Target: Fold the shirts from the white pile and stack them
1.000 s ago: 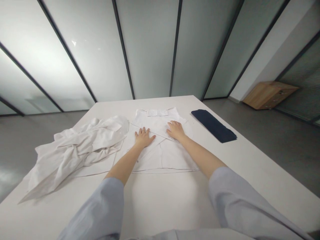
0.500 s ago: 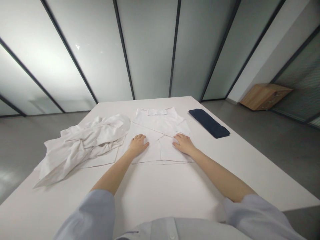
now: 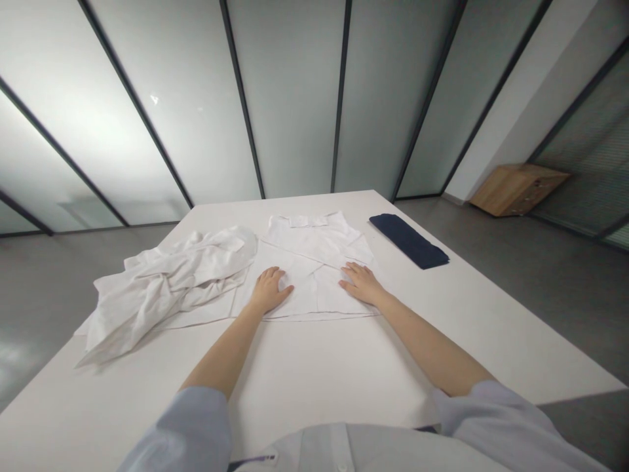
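Pressing down on a folded white shirt (image 3: 307,252), both bare hands lie flat and palm down, neither one gripping, with the shirt directly under them. The left hand (image 3: 268,291) rests near the shirt's left side, its fingers (image 3: 281,280) slightly spread and angled toward the right hand (image 3: 360,284), which rests near the right side with its fingers (image 3: 350,275) pointing back toward the left. The hands stand well apart, with the shirt's central fold lines running between them. Both lie just above the shirt's near hem, and the far part of the shirt stretches beyond them to a pale rectangular patch (image 3: 308,221) at its far edge. Diagonal creases cross the shirt between that patch and the hands. To the left of the shirt sits a crumpled heap of white cloth (image 3: 167,288), touching its left edge and lying over a flat white layer (image 3: 206,319); whether that layer belongs to the shirt, I cannot tell. To the right of the shirt, well beyond the right hand, lies a folded navy cloth (image 3: 409,240), just apart from the shirt's far right edge. The shirt rests on a white table (image 3: 314,373), and pale blue sleeves (image 3: 196,429) cover both forearms nearer the camera.
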Tool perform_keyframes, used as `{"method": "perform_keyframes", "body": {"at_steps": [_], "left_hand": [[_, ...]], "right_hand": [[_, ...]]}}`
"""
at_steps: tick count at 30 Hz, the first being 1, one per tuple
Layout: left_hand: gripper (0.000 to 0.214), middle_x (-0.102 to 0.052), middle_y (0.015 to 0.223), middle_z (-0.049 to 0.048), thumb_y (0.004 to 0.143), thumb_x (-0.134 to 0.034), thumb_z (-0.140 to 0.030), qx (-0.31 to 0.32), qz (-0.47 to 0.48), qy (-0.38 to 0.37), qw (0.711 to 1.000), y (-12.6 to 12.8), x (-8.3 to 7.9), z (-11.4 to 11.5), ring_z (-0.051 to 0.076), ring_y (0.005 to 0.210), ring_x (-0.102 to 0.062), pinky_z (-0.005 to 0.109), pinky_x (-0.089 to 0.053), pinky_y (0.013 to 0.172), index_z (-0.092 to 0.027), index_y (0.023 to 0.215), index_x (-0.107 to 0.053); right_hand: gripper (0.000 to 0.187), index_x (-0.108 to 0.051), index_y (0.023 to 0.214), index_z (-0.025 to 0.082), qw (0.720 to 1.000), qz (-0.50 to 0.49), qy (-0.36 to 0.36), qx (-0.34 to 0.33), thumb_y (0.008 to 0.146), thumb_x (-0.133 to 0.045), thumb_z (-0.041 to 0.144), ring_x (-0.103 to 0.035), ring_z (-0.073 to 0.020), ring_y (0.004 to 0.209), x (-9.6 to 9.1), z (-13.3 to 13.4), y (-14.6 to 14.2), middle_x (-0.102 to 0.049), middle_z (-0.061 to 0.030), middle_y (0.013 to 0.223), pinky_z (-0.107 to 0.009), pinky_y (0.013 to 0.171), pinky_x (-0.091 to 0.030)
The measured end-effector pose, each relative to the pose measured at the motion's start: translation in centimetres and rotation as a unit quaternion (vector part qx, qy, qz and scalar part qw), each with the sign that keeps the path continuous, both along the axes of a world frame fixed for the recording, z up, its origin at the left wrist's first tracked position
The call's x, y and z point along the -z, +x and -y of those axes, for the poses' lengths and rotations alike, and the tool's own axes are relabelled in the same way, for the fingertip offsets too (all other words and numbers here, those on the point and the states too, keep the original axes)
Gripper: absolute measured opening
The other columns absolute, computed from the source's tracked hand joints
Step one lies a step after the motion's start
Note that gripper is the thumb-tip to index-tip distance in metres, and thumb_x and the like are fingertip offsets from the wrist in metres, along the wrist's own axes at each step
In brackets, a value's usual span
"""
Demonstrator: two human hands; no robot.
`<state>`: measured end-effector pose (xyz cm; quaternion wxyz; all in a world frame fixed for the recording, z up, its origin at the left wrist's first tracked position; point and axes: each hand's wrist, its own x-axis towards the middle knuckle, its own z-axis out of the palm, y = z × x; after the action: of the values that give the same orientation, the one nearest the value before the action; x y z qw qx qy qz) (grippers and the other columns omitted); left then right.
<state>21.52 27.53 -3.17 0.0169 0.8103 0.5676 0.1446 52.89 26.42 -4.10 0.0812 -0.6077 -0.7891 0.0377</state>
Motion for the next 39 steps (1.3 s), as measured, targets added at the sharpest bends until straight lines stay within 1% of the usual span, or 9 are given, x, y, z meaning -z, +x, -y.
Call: {"method": "perform_keyframes", "body": {"at_steps": [4,7,10,14,19,24,27,34,39], "left_hand": [[0.037,-0.062,0.111,0.0104,0.08,-0.061,-0.046,-0.011,0.006,0.02,1.0,0.3,-1.0,0.4,0.026,0.108,-0.056,0.039,-0.043,0.094,-0.019,0.105,-0.062],[0.022,-0.067,0.09,0.0062,0.082,-0.058,-0.04,0.011,-0.012,-0.013,1.0,0.6,-1.7,0.7,0.023,0.093,-0.061,0.036,-0.045,0.086,-0.021,0.093,-0.063],[0.019,-0.069,0.084,0.0055,0.085,-0.054,-0.036,0.03,-0.024,-0.038,0.999,0.9,-2.2,0.9,0.022,0.085,-0.064,0.033,-0.045,0.08,-0.021,0.089,-0.064],[0.025,-0.071,0.085,0.0066,0.087,-0.048,-0.037,0.012,-0.037,-0.025,0.999,1.1,-2.4,1.1,0.022,0.085,-0.065,0.033,-0.044,0.079,-0.02,0.087,-0.066],[0.031,-0.072,0.087,0.0062,0.09,-0.043,-0.039,-0.016,-0.033,-0.022,0.999,1.1,-2.3,1.0,0.022,0.086,-0.067,0.034,-0.045,0.082,-0.021,0.094,-0.068],[0.042,-0.064,0.124,0.0127,0.091,-0.043,-0.044,0.011,-0.043,-0.009,0.999,1.1,-1.4,0.9,0.027,0.119,-0.055,0.042,-0.035,0.104,-0.016,0.118,-0.06],[0.053,-0.053,0.138,0.0146,0.089,-0.045,-0.051,0.026,-0.044,-0.013,0.999,1.0,-1.1,1.0,0.029,0.133,-0.041,0.046,-0.03,0.109,-0.016,0.128,-0.053],[0.072,-0.049,0.139,0.0119,0.071,-0.066,-0.064,0.136,0.006,-0.008,0.991,0.8,-1.2,1.5,0.029,0.13,-0.042,0.044,-0.032,0.11,-0.021,0.127,-0.055],[0.06,-0.048,0.14,0.0112,0.076,-0.065,-0.057,0.162,0.007,-0.025,0.986,1.3,-1.6,2.1,0.029,0.131,-0.04,0.045,-0.032,0.109,-0.024,0.125,-0.058]], "right_hand": [[0.044,-0.057,0.127,0.016,0.999,-0.019,0.042,-0.005,0.09,-0.05,0.039,-0.042,-0.0259,0.129,-0.5,0.0,0.0,-0.05,-0.0143,0.138,-0.04,0.106,-0.031],[0.032,-0.064,0.112,0.016,0.997,-0.029,0.077,-0.008,0.087,-0.053,0.033,-0.052,-0.0238,0.113,-1.2,0.3,-0.1,-0.061,-0.0117,0.119,-0.035,0.097,-0.038],[0.024,-0.067,0.099,0.017,0.998,-0.014,0.069,0.002,0.09,-0.05,0.032,-0.056,-0.0225,0.102,-1.9,0.6,-0.5,-0.065,-0.0095,0.104,-0.033,0.09,-0.041],[0.029,-0.068,0.097,0.019,0.999,0.013,0.049,0.01,0.092,-0.047,0.039,-0.057,-0.0229,0.101,-2.5,1.1,-1.2,-0.065,-0.0102,0.105,-0.032,0.086,-0.042],[0.04,-0.066,0.111,0.02,0.999,0.027,0.039,0.006,0.095,-0.042,0.047,-0.056,-0.0252,0.109,-2.0,1.1,-1.3,-0.062,-0.0122,0.118,-0.036,0.09,-0.043],[0.048,-0.052,0.133,0.017,0.999,0.021,0.032,0.01,0.097,-0.039,0.045,-0.039,-0.0285,0.134,-0.4,0.2,-0.6,-0.044,-0.0148,0.145,-0.044,0.105,-0.033],[0.045,-0.052,0.133,0.017,0.999,0.003,0.05,0.007,0.095,-0.043,0.041,-0.041,-0.0282,0.132,-0.2,-0.1,-0.2,-0.047,-0.0144,0.142,-0.044,0.105,-0.033],[0.028,-0.069,0.099,0.015,0.983,-0.074,0.082,-0.145,0.089,-0.053,0.036,-0.059,-0.0217,0.101,-1.5,0.8,-0.7,-0.067,-0.011,0.104,-0.036,0.094,-0.043],[0.036,-0.066,0.116,0.018,0.974,-0.085,0.061,-0.2,0.086,-0.058,0.038,-0.055,-0.024,0.117,-1.4,1.5,-1.7,-0.062,-0.0126,0.125,-0.04,0.1,-0.04]]}}
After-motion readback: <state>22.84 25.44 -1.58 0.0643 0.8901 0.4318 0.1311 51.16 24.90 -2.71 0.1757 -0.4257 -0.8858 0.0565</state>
